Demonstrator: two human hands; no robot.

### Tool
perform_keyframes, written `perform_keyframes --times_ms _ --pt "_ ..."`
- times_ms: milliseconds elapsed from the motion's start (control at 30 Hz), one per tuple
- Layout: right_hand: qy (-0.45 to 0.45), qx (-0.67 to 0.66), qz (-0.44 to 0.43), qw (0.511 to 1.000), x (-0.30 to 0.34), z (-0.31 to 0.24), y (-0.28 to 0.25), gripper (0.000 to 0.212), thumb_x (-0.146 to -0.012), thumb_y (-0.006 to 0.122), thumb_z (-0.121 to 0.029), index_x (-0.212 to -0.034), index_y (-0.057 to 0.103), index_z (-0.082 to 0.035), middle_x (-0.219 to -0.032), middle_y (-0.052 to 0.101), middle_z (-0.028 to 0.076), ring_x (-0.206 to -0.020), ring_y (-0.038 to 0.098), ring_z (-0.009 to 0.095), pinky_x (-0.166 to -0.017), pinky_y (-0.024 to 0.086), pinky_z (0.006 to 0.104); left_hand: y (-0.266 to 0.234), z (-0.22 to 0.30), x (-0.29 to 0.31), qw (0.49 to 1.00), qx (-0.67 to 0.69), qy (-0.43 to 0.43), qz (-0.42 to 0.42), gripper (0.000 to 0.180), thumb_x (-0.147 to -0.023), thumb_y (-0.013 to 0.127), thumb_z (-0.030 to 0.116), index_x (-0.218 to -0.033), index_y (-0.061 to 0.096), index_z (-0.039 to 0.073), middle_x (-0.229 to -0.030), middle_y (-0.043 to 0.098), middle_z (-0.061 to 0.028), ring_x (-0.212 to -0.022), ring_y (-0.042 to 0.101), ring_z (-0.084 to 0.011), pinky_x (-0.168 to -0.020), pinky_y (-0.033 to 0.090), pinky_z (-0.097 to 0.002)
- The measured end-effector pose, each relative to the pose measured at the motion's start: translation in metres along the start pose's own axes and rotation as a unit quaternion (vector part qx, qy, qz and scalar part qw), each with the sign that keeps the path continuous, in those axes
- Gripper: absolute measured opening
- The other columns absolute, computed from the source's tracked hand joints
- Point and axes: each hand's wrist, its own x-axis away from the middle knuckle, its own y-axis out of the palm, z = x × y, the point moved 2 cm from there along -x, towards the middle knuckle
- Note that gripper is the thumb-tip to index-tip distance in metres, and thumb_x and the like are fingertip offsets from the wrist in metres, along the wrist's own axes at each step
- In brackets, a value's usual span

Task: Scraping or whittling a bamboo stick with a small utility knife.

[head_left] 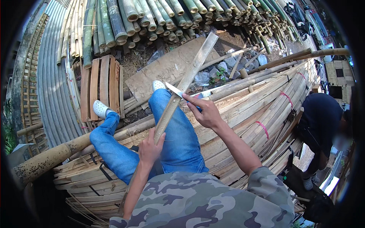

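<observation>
A long split-bamboo slat (pixel 198 59) slants across my lap, from beside my left forearm up toward the pile of poles. My left hand (pixel 149 147) is closed around its lower part, over my thigh. In my right hand (pixel 207 113) is a knife (pixel 173 89) with a blue handle, the index finger stretched along it. The blade lies across the slat at about mid-length, its tip pointing to the upper left. Whether the edge bites into the bamboo, I cannot tell. My legs in blue jeans (pixel 176 133) are spread below the slat.
I sit on stacked bamboo strips (pixel 243 110), some tied with pink bands. Cut bamboo poles (pixel 152 19) are piled ahead. A wooden crate (pixel 102 85), a flat brown board (pixel 146 78) and a thick pole (pixel 53 157) lie around. Another person (pixel 321 121) bends over at the right.
</observation>
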Motion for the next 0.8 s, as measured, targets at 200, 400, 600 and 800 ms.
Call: perform_keyframes --times_ms 200,400,600,800 --pt "-0.081 0.127 0.005 0.989 -0.024 0.014 -0.026 0.037 -0.093 0.065 -0.026 -0.129 0.064 -0.031 -0.062 0.057 0.004 -0.050 0.057 0.023 -0.046 0.045 0.0373 -0.002 0.001 -0.001 0.997 0.011 -0.060 -0.042 0.035 -0.092 0.066 0.032 -0.114 0.056 0.006 -0.078 0.067 -0.0265 -0.071 0.067 -0.0454 -0.058 0.051 -0.0495" --pt "-0.110 0.122 0.022 0.986 -0.012 0.019 -0.018 0.044 -0.092 0.067 -0.025 -0.135 0.059 -0.032 -0.067 0.057 0.004 -0.049 0.056 0.022 -0.046 0.046 0.0371 -0.003 -0.001 -0.006 0.999 0.020 -0.045 -0.022 0.037 -0.092 0.065 0.036 -0.114 0.056 0.007 -0.069 0.065 -0.0262 -0.065 0.067 -0.0450 -0.055 0.052 -0.0516" --pt "-0.152 0.085 0.065 0.983 -0.001 0.020 0.013 0.043 -0.091 0.068 -0.028 -0.133 0.061 -0.032 -0.060 0.053 0.002 -0.048 0.055 0.018 -0.042 0.044 0.0333 -0.006 -0.003 -0.007 0.993 0.067 -0.087 -0.053 0.035 -0.093 0.064 0.035 -0.113 0.056 0.008 -0.075 0.067 -0.0258 -0.071 0.067 -0.0460 -0.059 0.052 -0.0521" --pt "-0.131 0.108 0.016 0.985 -0.003 0.009 0.013 0.042 -0.090 0.069 -0.028 -0.132 0.062 -0.032 -0.062 0.053 0.003 -0.046 0.054 0.020 -0.043 0.044 0.0353 -0.007 -0.006 -0.009 0.993 0.073 -0.078 -0.041 0.034 -0.093 0.063 0.035 -0.113 0.056 0.008 -0.073 0.067 -0.0255 -0.070 0.067 -0.0459 -0.058 0.052 -0.0525"
